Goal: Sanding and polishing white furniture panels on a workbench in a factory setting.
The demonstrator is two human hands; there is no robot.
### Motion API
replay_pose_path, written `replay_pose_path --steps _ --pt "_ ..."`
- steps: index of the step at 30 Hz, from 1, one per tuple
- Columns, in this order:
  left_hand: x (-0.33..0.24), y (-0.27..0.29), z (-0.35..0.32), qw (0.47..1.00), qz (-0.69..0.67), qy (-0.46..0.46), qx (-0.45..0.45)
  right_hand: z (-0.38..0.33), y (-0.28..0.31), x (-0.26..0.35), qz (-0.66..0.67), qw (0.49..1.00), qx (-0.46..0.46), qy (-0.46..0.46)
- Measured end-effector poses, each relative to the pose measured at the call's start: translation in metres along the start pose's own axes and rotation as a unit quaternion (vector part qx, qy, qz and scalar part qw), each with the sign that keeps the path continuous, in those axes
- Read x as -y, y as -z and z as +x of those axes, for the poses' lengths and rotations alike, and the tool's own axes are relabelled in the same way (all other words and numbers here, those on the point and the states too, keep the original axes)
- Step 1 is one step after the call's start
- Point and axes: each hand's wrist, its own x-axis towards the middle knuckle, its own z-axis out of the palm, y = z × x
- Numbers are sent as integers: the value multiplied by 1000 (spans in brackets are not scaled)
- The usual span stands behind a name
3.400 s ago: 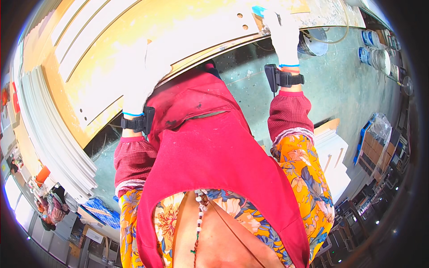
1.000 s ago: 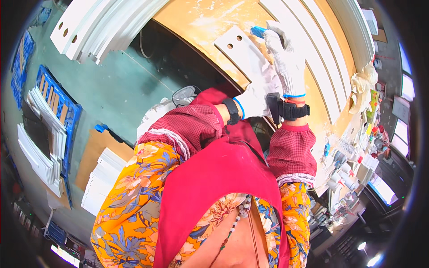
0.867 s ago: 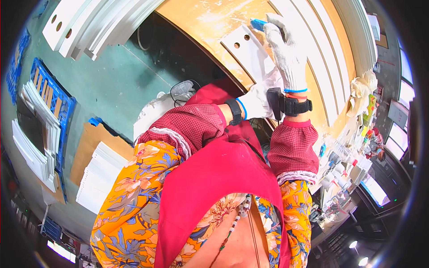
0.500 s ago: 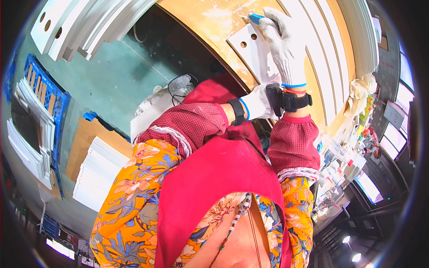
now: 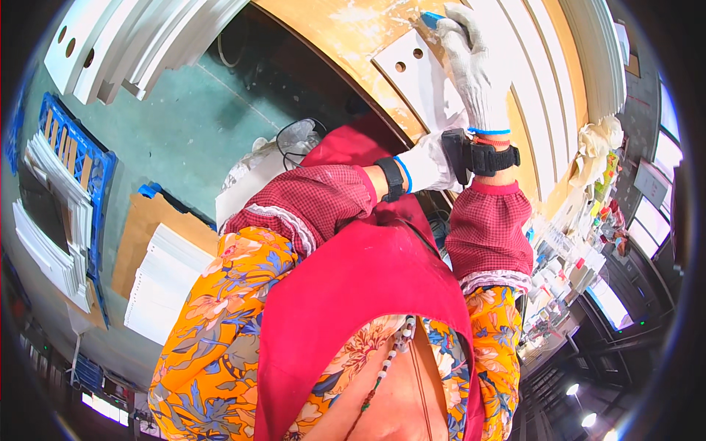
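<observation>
A white board with two round holes [image 5: 413, 73] lies on the tan worktable [image 5: 346, 37]. My right hand [image 5: 474, 73], in a white knit glove with a blue cuff edge, is over the board's right side. Its fingers are closed round a small blue block [image 5: 431, 20], which shows only at the fingertips, near the board's far end. At the board's near end is my left hand [image 5: 428, 165], also gloved in white. The black device on my right wrist [image 5: 489, 158] covers part of it, so its fingers are hidden.
Long white strips [image 5: 526, 73] lie on the table to the right, with a stack of curved-looking panels [image 5: 603, 66] beyond them. More holed white boards [image 5: 95, 48] stand at the upper left. A blue pallet [image 5: 103, 173] carries white pieces. White sheets [image 5: 165, 279] lie on cardboard at left.
My right hand, with the blue block, has slid slightly away from me and to the right over the board. My left hand remains by the near end. The view has shifted slightly.
</observation>
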Motion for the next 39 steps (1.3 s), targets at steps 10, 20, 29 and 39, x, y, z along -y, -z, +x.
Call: replay_pose_path --steps 10,20,29,39 --pt "1 9 -6 972 83 56 212 -17 -3 3 200 972 98 -80" --pt "3 -7 -1 965 -246 87 -21 -54 34 6 193 966 54 -163" --pt "-5 37 -1 929 -257 137 229 -36 -9 11 85 991 83 57" --pt "27 -5 -26 967 -160 76 185 -34 -19 14 12 986 48 157"
